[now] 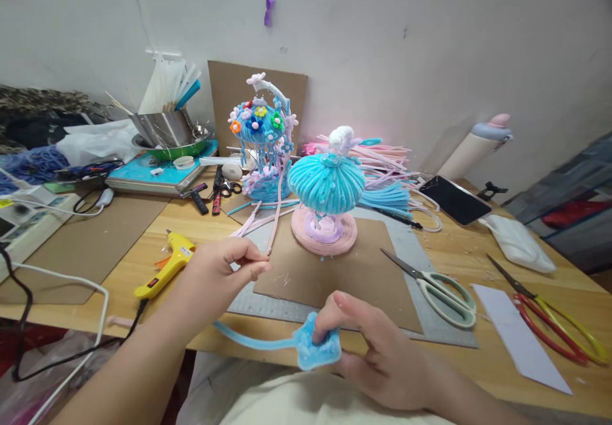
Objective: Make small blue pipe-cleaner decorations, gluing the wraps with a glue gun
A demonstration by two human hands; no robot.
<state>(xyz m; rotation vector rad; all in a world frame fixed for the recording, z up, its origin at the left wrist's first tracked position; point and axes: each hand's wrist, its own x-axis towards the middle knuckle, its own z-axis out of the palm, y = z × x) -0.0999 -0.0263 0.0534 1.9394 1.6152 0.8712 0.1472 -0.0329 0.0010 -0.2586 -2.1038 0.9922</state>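
Note:
My right hand grips a light-blue fuzzy pipe-cleaner piece, roughly square, between thumb and fingers near the table's front edge. From it a blue pipe-cleaner strip runs left and passes behind my left forearm. Above the cardboard's left side, my left hand is closed in a pinch. The end of a pink pipe cleaner meets its fingertips, but whether they hold it I cannot tell. Beyond both hands stands a pipe-cleaner lamp shape with a turquoise pleated shade over a round pink base.
A yellow glue gun lies left of my left hand, its cord trailing forward. Green-handled scissors and red-yellow scissors lie at right. A flower-covered blue ornament, pipe-cleaner bundles and a phone are behind.

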